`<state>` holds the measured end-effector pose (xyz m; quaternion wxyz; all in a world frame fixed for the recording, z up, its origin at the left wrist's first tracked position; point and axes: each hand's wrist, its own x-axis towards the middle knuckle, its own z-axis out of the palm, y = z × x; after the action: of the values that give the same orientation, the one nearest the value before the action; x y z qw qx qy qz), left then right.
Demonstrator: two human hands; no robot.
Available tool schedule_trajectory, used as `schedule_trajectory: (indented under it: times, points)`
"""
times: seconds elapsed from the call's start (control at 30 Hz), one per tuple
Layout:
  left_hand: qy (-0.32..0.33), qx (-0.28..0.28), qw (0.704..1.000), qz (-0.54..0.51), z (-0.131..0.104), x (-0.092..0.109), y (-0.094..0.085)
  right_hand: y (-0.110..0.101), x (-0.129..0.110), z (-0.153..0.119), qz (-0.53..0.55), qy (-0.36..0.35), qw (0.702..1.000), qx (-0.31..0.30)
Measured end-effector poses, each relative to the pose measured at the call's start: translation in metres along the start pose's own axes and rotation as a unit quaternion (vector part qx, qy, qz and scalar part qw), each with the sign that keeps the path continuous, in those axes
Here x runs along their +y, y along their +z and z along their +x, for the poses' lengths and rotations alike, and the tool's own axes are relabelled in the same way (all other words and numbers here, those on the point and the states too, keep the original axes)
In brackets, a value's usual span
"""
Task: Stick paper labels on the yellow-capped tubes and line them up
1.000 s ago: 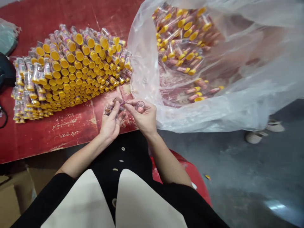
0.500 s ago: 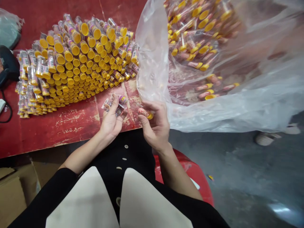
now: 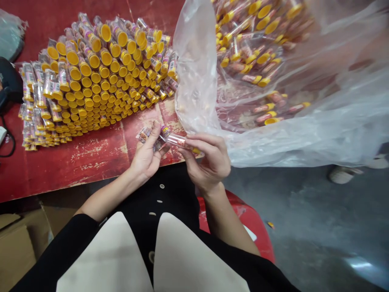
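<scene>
In the head view, the person's left hand (image 3: 145,159) pinches a few printed clear sleeves (image 3: 143,134) between thumb and fingers, just above the near edge of a scuffed red table (image 3: 94,164). The right hand (image 3: 211,160) grips a clear tube (image 3: 176,140) with pinkish contents between its thumb and fingers; the tube's yellow cap (image 3: 196,150) is beside the right fingers, and its clear end points left toward the sleeves. That end meets or overlaps the sleeves near the left fingertips, though whether it is inside one cannot be told. Beyond the left hand, a large stack of wrapped tubes (image 3: 100,87) lies on the table, most with round yellow ends facing the person, some showing barcodes. To the right of the stack, a big translucent plastic bag (image 3: 194,85) lies open, with many loose yellow-capped tubes (image 3: 264,107) heaped inside; its near edge is just beside the right hand. At the far left of the table are a black device (image 3: 10,83), partly cut off by the frame, and a dark cable (image 3: 12,142). A red stool (image 3: 259,233) shows beside the right forearm, and brown cardboard (image 3: 18,249) sits low on the left.
</scene>
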<state>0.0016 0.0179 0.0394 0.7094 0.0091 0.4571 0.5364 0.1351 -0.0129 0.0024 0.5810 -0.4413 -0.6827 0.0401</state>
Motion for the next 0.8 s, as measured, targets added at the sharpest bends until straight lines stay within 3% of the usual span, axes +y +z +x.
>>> schedule_trajectory:
  times: [0.13, 0.3, 0.43, 0.5, 0.57, 0.63, 0.7, 0.8]
  points:
    - [0.024, -0.024, 0.999, 0.014, -0.003, -0.002, -0.001, 0.000, -0.004, -0.002, -0.064, 0.013, 0.998, 0.014]
    - [0.087, -0.042, 0.995, 0.041, 0.000, -0.001, -0.006, -0.011, -0.007, -0.010, -0.003, 0.066, 0.991, -0.116]
    - [0.098, -0.052, 0.990, 0.083, 0.005, 0.000, -0.010, -0.013, -0.012, -0.018, 0.012, 0.063, 0.993, -0.101]
    - [0.091, -0.062, 0.989, 0.099, 0.006, 0.000, -0.011, -0.008, -0.017, -0.020, 0.061, 0.153, 0.984, -0.068]
    - [0.082, -0.077, 0.988, 0.103, 0.006, 0.000, -0.012, 0.000, -0.022, -0.023, 0.159, 0.283, 0.945, -0.028]
    - [0.069, -0.099, 0.988, 0.100, 0.005, -0.001, -0.013, 0.006, -0.024, -0.023, 0.240, 0.354, 0.904, 0.010]
    - [0.059, -0.115, 0.986, 0.103, 0.004, -0.001, -0.015, 0.007, -0.024, -0.021, 0.251, 0.340, 0.906, 0.012]
    - [0.064, -0.114, 0.984, 0.119, 0.003, -0.002, -0.019, 0.001, -0.020, -0.012, 0.195, 0.289, 0.936, -0.053]
